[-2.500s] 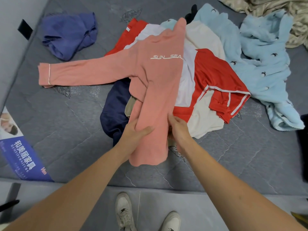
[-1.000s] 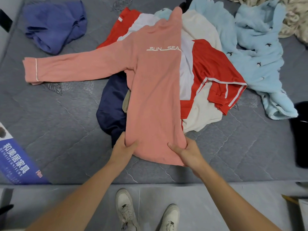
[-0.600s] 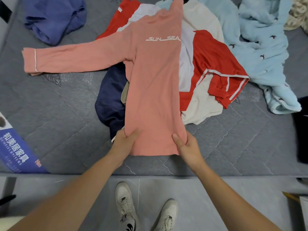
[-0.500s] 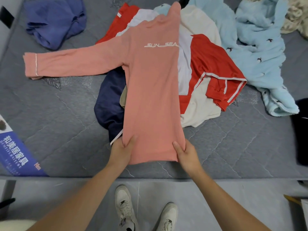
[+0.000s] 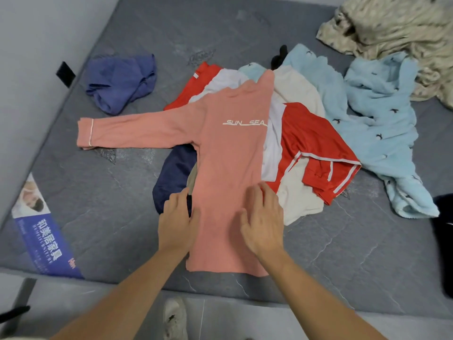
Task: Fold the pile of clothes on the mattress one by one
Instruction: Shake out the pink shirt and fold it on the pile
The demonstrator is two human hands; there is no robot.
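Pink long-sleeved shirt (image 5: 228,173) lies centre frame on the grey mattress (image 5: 343,253), folded lengthwise, one sleeve stretched toward the left, "SUN SEA" printed across the chest; its other sleeve is out of sight. Left hand (image 5: 177,223) flat, fingers spread, on the shirt's left edge low down; right hand (image 5: 263,220) flat and open on the shirt's right side; neither grips cloth. Beneath the shirt, the pile: red-and-white garment (image 5: 316,153), cream piece (image 5: 297,200), navy garment (image 5: 171,177), all partly covered, shapes unclear. Light blue fleece (image 5: 375,123) at right; beige patterned fabric (image 5: 402,28) cut off at upper right; blue-purple garment (image 5: 120,82) bunched upper left. Dark item (image 5: 443,239) cropped at right edge, unidentifiable. White shoe (image 5: 175,320) at bottom, partly blurred.
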